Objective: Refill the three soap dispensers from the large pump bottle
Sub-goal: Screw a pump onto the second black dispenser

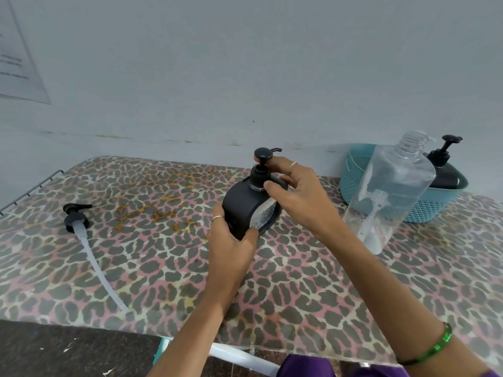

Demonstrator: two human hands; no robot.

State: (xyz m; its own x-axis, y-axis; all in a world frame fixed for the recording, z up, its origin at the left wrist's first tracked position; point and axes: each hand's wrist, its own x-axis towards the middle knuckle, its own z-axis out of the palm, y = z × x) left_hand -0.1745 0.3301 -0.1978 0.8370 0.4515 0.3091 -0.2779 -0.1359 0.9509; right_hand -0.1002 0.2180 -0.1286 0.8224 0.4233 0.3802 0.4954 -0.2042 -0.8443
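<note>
Black dispenser (246, 210) is steadied by left hand (231, 240); right hand (296, 194) fingers are closed on its pump collar. Large bottle (392, 191) nearly drained, pump (77, 216) removed; progress judged late.

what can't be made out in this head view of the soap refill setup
- Black soap dispenser: its fill level; both hands cover the body.
- Second black dispenser: lower body hidden by the teal woven basket.
- White paper sheet on the wall: text blurred, cut by the left edge.
</note>
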